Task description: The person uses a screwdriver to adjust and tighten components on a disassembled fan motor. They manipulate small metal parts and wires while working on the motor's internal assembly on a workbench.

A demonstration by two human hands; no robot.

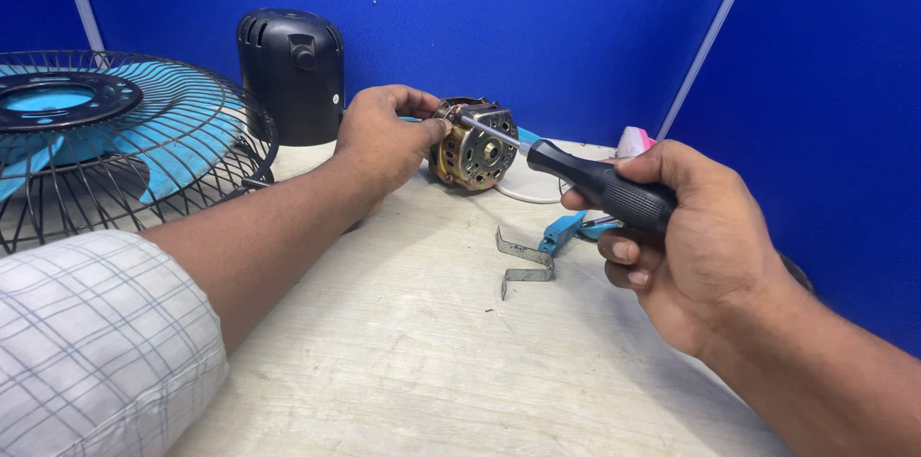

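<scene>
A small fan motor [477,145] with a metal housing and copper windings lies on the pale wooden table [413,342], near the back. My left hand [389,136] grips its left upper edge with thumb and fingers. My right hand [686,236] is closed around the black ribbed handle of a screwdriver [576,174]. The steel shaft of the screwdriver reaches up and left, and its tip meets the motor's top left corner beside my left fingertips.
A bent metal bracket [523,260] lies in front of the motor. Blue-handled pliers [571,227] rest behind it, by a white cable [523,193]. A black wire fan guard with blue blades [106,131] sits at left, a black motor cover [291,69] behind. Blue partitions enclose the table.
</scene>
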